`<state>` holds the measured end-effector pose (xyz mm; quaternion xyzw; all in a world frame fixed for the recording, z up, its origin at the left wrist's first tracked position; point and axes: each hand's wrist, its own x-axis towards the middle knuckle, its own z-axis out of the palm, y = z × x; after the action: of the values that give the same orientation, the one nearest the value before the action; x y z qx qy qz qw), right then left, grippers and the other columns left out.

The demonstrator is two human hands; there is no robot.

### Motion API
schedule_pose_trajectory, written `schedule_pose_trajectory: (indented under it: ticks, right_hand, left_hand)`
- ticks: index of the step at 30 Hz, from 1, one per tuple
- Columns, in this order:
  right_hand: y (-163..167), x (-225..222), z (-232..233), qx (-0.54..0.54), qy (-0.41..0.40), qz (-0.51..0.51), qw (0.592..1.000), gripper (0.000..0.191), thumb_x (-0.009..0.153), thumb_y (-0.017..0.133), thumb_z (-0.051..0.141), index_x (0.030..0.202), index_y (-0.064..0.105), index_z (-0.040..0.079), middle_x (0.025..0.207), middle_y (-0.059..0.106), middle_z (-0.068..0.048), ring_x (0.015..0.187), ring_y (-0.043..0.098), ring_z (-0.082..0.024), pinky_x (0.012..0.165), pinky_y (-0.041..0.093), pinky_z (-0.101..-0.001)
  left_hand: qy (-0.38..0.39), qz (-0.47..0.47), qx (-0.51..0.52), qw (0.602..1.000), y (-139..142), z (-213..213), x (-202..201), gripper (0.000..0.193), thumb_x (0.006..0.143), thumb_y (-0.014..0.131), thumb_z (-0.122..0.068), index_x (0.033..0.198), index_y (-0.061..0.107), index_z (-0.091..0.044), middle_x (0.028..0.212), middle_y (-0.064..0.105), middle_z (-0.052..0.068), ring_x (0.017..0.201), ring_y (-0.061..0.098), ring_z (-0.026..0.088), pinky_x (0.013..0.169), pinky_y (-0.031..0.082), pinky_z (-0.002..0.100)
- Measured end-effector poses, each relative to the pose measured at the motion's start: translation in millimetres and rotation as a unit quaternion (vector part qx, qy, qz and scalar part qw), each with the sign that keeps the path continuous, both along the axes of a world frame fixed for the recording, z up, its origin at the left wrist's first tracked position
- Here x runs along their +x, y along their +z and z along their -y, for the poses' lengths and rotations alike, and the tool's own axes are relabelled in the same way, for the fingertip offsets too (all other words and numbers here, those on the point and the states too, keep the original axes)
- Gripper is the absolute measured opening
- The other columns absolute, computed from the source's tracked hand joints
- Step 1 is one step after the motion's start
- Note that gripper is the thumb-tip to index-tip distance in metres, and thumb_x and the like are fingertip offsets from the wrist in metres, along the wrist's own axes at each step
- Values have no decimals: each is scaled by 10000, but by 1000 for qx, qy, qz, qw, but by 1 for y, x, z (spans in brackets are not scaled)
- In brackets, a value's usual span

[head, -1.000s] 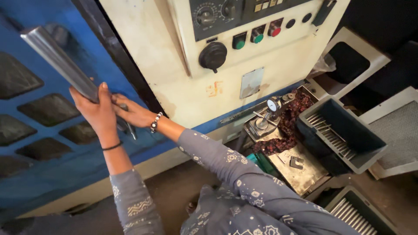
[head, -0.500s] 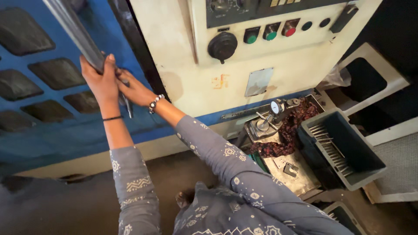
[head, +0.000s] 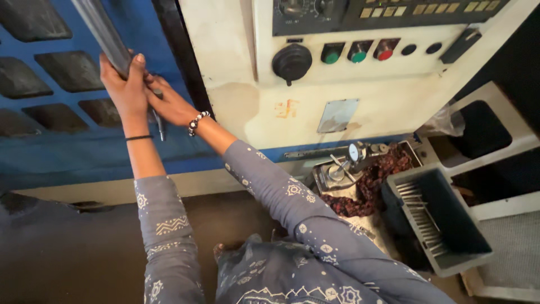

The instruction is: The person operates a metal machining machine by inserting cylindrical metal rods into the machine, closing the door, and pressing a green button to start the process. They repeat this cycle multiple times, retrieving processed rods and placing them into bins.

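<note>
Both arms raised toward the blue machine door with dark sunken panels (head: 67, 141). Left hand (head: 125, 90) upright, fingers wrapped fully around the long grey metal bar (head: 104, 31), thumb tip up against its side. One bar only, slanting up and left across the blue door and out past the top edge. Right hand (head: 169, 104) pressed in just beside the left, palm toward the door, fingers curled; whether closed on the bar's lower end or on the thin metal rod (head: 161, 126) hanging down just below cannot be told. One black band on the left wrist, one black-and-white beaded bracelet (head: 197, 123) on the right wrist. Both sleeves grey with a pale pattern.

Right of the door, a cream control panel (head: 349, 84): one black round knob (head: 292, 61), then two green buttons and one red button in a row. Further right of the door and lower, one dial gauge (head: 354, 152) on a tray of dark reddish swarf (head: 377, 180), touching one grey plastic bin (head: 439, 225).
</note>
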<state>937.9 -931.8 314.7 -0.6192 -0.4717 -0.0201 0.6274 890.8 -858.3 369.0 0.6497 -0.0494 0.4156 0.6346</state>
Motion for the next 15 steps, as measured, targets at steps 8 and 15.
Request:
schedule_pose_trajectory:
  ticks: [8,15]
  right_hand:
    - [-7,11,10,-13,33,-19,999,501,1092,502,325,1467,490,-7,1501,471,-172,1471,415,-304,1244,332,-399]
    - [-29,26,6,32,36,-5,999,402,1095,531,259,1392,549,-11,1449,495,-139,1423,468,-278,1213,388,-371]
  left_hand:
    - [30,7,24,999,-15,1,8,229,1053,734,-11,1169,539,17,957,635,66,765,626,120,713,542,282]
    - [91,23,65,993,-43,-5,20,223,1110,731,-30,1206,541,37,1039,634,85,840,636,142,736,558,282]
